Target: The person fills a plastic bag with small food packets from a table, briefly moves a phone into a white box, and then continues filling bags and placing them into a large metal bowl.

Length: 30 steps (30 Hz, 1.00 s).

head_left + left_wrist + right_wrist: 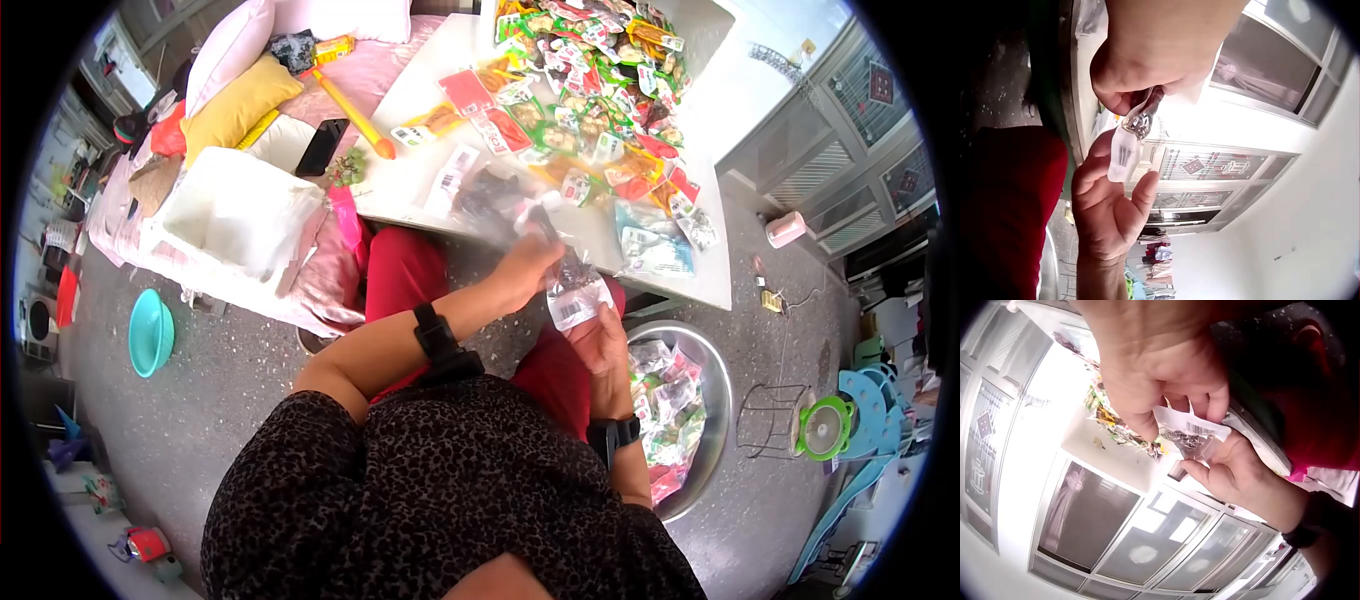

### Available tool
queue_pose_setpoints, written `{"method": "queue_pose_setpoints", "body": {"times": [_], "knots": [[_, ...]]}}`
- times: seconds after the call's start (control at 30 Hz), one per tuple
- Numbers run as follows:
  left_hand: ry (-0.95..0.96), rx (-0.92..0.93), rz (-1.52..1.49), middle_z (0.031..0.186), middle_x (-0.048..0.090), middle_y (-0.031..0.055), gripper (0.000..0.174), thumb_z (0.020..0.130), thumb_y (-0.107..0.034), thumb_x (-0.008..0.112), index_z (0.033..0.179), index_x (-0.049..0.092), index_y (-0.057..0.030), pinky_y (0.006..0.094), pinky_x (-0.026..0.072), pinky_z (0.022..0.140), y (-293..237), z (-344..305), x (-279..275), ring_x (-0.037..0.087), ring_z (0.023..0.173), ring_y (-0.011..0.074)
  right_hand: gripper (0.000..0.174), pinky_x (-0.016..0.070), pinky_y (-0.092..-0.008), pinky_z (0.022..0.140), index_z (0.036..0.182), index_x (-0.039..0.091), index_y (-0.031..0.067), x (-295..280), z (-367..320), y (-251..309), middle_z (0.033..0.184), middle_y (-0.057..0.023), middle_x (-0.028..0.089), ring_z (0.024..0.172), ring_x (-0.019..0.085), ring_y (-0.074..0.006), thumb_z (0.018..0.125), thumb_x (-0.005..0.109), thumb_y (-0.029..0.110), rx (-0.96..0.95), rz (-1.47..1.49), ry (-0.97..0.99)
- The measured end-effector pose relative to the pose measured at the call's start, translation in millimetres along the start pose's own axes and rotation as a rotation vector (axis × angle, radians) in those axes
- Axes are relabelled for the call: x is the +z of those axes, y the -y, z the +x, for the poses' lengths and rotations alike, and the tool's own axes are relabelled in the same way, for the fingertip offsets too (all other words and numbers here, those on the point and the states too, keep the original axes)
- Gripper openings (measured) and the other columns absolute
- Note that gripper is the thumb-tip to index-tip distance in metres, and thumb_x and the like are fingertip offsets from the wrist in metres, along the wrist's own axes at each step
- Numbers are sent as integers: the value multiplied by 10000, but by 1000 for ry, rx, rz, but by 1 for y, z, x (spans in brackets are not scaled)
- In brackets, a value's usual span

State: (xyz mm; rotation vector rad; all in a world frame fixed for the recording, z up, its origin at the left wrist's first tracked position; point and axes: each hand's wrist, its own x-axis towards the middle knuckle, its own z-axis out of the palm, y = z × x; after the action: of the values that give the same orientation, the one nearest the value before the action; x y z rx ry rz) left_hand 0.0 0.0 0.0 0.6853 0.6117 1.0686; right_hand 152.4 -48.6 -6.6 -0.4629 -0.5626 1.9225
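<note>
Above the lap, by the near edge of the table (395, 182), was one small packet (577, 300): dark at one end, white barcode label at the other, both hands on it.

Grip: left hand (525, 270) was closed in a pinch on the dark end. Right hand (600, 345) was half-bent and loose under the label end; the left wrist view had its thumb clear of the label, fingers against it. Couldn't tell if it bore any weight.

Around it: big heap of packets (605, 85) at the table's far end, blue-and-white bag (655, 245) near the edge, steel basin (724, 400) with bagged packets (675, 410) on the right.

Step, my read: single-packet handling, probably a left-to-right handover or a label check. Next move called for a firm right thumb-and-finger pinch before any left release. Basin looked the likely drop spot. Risk: slick film slipping off the loose right fingers.
</note>
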Motion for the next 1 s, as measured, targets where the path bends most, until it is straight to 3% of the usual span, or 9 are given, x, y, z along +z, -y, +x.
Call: {"method": "queue_pose_setpoints", "body": {"times": [0.07,0.17,0.2,0.3,0.33,0.43,0.47,0.77,1.0], "knots": [[-48,-59,48,906,509,45,371,752,-280,563,1012,437,-48,270,423,667,5,2,-6,504,822,130,484,396,-344,833,1118,379,-2,-2,0,-8,1054,-108,496,948,499,-226,727,586,195,-44,-6,-90],[10,-73,516,883,509,44,320,759,-282,548,946,474,-34,251,416,638,-2,9,-6,499,796,118,355,399,-340,829,1074,420,-19,-9,9,-2,1021,-119,510,928,506,-225,758,522,107,-171,-121,-219],[-61,156,886,843,510,70,325,744,-285,552,912,487,-15,280,416,651,-9,3,1,508,759,172,298,397,-341,834,1049,442,-29,-11,12,4,1010,-128,514,926,506,-227,766,475,55,-196,-94,-239],[-159,556,1430,818,505,114,391,703,-289,577,953,474,-6,326,415,671,-21,-1,-8,505,738,249,281,412,-333,810,1027,448,-46,-33,16,16,989,-140,523,892,523,-230,755,459,24,-256,-133,-267],[-208,623,1515,874,494,143,440,662,-292,591,988,473,-22,381,382,738,-21,6,-19,475,833,299,253,431,-329,774,1000,458,-47,-38,16,20,952,-134,534,854,537,-224,755,449,16,-280,-151,-304],[-395,825,1817,947,477,138,424,644,-306,594,949,489,-31,398,344,785,-32,17,-25,428,936,290,189,456,-311,695,944,476,-31,-40,21,28,869,-109,544,763,550,-200,768,436,26,-283,-187,-338],[-468,793,1824,984,458,137,366,632,-276,582,894,499,-34,405,315,811,-27,23,-30,387,990,285,186,457,-309,688,941,477,-30,-42,23,28,861,-106,544,757,550,-197,768,435,24,-277,-202,-332],[-311,594,1911,898,508,130,205,637,-141,502,814,525,-41,380,340,789,-25,30,-54,463,906,288,90,461,-294,616,856,469,19,-49,37,20,770,-57,528,680,540,-154,766,474,22,-150,-254,-348],[-270,668,1737,810,539,144,188,657,-165,522,769,543,-15,401,366,722,-33,27,-48,503,816,300,134,456,-296,615,879,474,3,-33,40,24,765,-51,520,670,532,-154,745,473,8,-34,-323,-303]]}}
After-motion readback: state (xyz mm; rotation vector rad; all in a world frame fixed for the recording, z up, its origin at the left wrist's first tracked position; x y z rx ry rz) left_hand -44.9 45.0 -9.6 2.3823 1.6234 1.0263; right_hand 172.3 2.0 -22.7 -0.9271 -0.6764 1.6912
